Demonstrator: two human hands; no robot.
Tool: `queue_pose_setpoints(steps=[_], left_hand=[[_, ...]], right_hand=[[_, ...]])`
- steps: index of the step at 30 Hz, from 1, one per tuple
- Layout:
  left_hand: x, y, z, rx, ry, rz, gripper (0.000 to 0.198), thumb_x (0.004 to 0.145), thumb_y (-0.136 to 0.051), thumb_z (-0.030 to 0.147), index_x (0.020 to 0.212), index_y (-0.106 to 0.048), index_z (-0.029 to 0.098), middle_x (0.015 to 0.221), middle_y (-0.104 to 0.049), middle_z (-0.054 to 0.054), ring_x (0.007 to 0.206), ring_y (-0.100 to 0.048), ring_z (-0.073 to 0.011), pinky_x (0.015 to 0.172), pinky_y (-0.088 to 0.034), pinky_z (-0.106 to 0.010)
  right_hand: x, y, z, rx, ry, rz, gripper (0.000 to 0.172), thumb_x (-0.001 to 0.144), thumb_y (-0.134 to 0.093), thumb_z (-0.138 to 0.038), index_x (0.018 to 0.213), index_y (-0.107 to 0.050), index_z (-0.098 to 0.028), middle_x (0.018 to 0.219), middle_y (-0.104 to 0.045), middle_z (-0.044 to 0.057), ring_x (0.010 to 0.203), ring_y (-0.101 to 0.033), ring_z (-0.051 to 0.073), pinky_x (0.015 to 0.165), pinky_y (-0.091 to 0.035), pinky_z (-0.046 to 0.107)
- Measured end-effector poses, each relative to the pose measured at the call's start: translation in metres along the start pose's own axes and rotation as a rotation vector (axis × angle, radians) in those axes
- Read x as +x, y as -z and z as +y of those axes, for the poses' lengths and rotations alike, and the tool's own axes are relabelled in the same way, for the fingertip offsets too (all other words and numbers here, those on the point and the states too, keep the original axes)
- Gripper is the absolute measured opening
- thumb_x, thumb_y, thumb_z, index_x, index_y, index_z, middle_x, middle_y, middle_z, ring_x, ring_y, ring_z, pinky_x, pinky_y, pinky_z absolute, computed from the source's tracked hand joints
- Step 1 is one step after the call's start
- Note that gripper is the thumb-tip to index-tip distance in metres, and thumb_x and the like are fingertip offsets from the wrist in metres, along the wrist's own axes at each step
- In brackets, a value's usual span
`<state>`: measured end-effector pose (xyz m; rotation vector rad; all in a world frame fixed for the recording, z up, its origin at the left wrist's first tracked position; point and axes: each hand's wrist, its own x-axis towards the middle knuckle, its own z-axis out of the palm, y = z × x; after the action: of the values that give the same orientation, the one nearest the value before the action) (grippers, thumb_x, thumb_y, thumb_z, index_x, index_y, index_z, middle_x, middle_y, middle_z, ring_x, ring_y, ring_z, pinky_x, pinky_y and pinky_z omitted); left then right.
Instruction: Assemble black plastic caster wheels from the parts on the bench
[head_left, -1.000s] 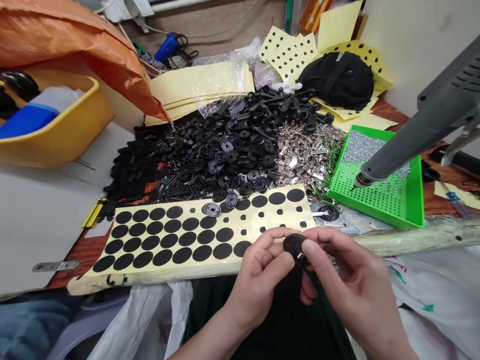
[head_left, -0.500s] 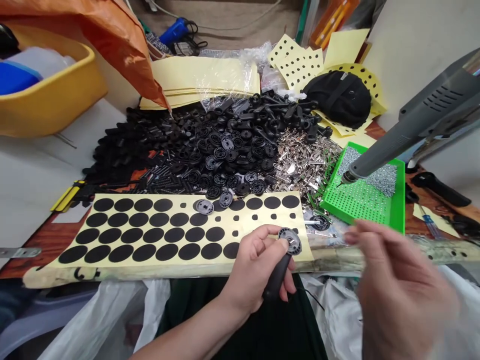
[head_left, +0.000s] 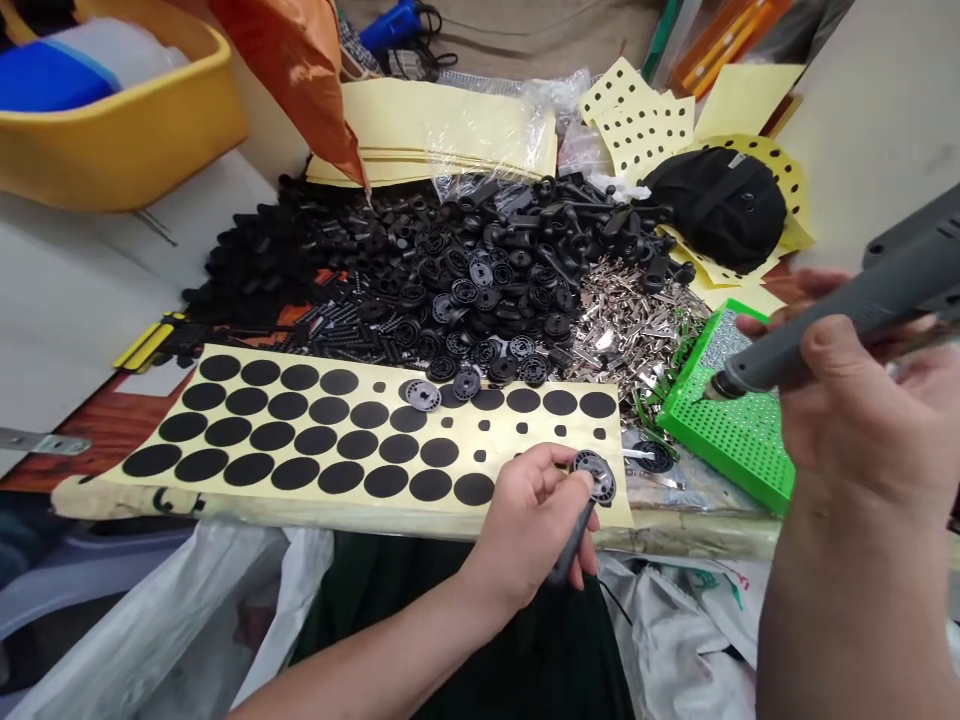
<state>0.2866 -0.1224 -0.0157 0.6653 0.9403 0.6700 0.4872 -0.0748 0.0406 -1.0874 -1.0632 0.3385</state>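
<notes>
A black handled part (head_left: 586,500) is gripped in the left hand (head_left: 529,525) above the tabletop's near edge, its round head turned upward for access. A grey power screwdriver (head_left: 847,320) is clasped by the right hand (head_left: 870,410), tip over the green tray (head_left: 731,440) at the right edge.

Single head-worn view, looking forward and down, close over cluttered worktable (head_left: 67,300); both hands in near foreground.

Black handled part (head_left: 581,510) with round ribbed disc head, held tilted over sticker sheet edge. Grey electric screwdriver (head_left: 840,325), tip over green tray.
</notes>
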Motion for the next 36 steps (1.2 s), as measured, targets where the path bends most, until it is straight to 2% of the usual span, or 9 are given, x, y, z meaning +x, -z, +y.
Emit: queue_pose_setpoints(steps=[4, 9, 12, 15, 17, 23, 29, 33, 36], left_hand=[[0.000, 0.001, -0.001, 0.006, 0.000, 0.001, 0.029, 0.079, -0.062, 0.037, 0.096, -0.049, 0.017, 0.056, -0.058, 0.005, 0.033, -0.052, -0.0092, 0.029, -0.038, -0.016], [-0.002, 0.000, 0.001, 0.014, -0.017, -0.004, 0.027, 0.077, -0.063, 0.036, 0.092, -0.052, 0.017, 0.055, -0.056, 0.006, 0.034, -0.051, -0.0089, 0.030, -0.037, -0.015], [-0.002, -0.003, 0.008, 0.023, -0.024, -0.001, 0.028, 0.076, -0.063, 0.038, 0.091, -0.053, 0.016, 0.054, -0.057, 0.006, 0.033, -0.051, -0.0087, 0.029, -0.037, -0.015], [0.003, -0.006, 0.012, 0.037, -0.040, -0.005, 0.033, 0.074, -0.065, 0.039, 0.094, -0.053, 0.015, 0.054, -0.057, 0.006, 0.032, -0.050, -0.0086, 0.029, -0.038, -0.016], [0.009, -0.007, 0.011, 0.043, -0.038, -0.007, 0.038, 0.073, -0.066, 0.040, 0.098, -0.051, 0.015, 0.054, -0.058, 0.006, 0.032, -0.050, -0.0090, 0.029, -0.038, -0.016], [0.024, -0.006, 0.002, 0.058, -0.046, 0.005, 0.045, 0.073, -0.069, 0.046, 0.102, -0.051, 0.015, 0.056, -0.059, 0.005, 0.035, -0.052, -0.0101, 0.030, -0.042, -0.018], [0.023, -0.011, 0.007, 0.033, -0.069, 0.095, 0.037, 0.075, -0.068, 0.041, 0.098, -0.055, 0.016, 0.056, -0.060, 0.004, 0.035, -0.051, -0.0096, 0.031, -0.040, -0.017], [0.022, -0.014, 0.009, 0.025, -0.101, 0.123, 0.036, 0.075, -0.068, 0.040, 0.099, -0.058, 0.015, 0.056, -0.059, 0.004, 0.037, -0.051, -0.0102, 0.032, -0.039, -0.017], [0.022, -0.015, 0.009, 0.048, -0.092, 0.143, 0.033, 0.075, -0.067, 0.037, 0.098, -0.059, 0.015, 0.054, -0.058, 0.004, 0.038, -0.051, -0.0101, 0.032, -0.039, -0.016]], right_hand=[[-0.016, -0.002, -0.008, 0.064, 0.142, 0.126, 0.014, 0.059, -0.065, -0.011, 0.071, -0.064, -0.017, 0.071, -0.056, 0.001, 0.062, -0.061, 0.017, 0.062, -0.058, 0.041], [-0.032, 0.010, -0.016, -0.021, 0.050, 0.120, 0.026, 0.060, -0.064, -0.009, 0.084, -0.064, -0.018, 0.074, -0.060, 0.000, 0.052, -0.059, 0.014, 0.043, -0.046, 0.030], [-0.039, 0.025, -0.024, -0.102, 0.061, -0.003, 0.040, 0.063, -0.076, -0.015, 0.102, -0.067, -0.018, 0.071, -0.061, 0.001, 0.059, -0.059, 0.016, 0.061, -0.055, 0.036], [-0.038, 0.040, -0.033, -0.061, 0.000, -0.089, 0.062, 0.062, -0.086, -0.041, 0.117, -0.064, -0.023, 0.085, -0.062, 0.004, 0.076, -0.060, 0.020, 0.087, -0.056, 0.050], [-0.032, 0.048, -0.036, -0.046, -0.053, -0.054, 0.055, 0.069, -0.078, -0.054, 0.113, -0.064, -0.023, 0.082, -0.060, 0.004, 0.074, -0.060, 0.020, 0.082, -0.058, 0.052], [-0.007, 0.057, -0.023, -0.076, -0.094, -0.109, 0.040, 0.065, -0.083, -0.050, 0.079, -0.060, -0.020, 0.072, -0.056, -0.001, 0.062, -0.061, 0.016, 0.064, -0.061, 0.043], [0.005, 0.054, 0.003, -0.147, -0.040, 0.176, 0.037, 0.064, -0.085, -0.042, 0.065, -0.055, -0.019, 0.050, -0.052, -0.006, 0.044, -0.052, 0.011, 0.049, -0.053, 0.031], [0.009, 0.057, 0.013, -0.140, -0.003, 0.350, 0.032, 0.067, -0.081, -0.030, 0.057, -0.052, -0.019, 0.042, -0.046, -0.008, 0.036, -0.043, 0.008, 0.037, -0.040, 0.025], [0.009, 0.062, 0.016, -0.164, -0.002, 0.429, 0.031, 0.067, -0.078, -0.024, 0.055, -0.049, -0.019, 0.041, -0.045, -0.009, 0.033, -0.043, 0.008, 0.034, -0.037, 0.024]])
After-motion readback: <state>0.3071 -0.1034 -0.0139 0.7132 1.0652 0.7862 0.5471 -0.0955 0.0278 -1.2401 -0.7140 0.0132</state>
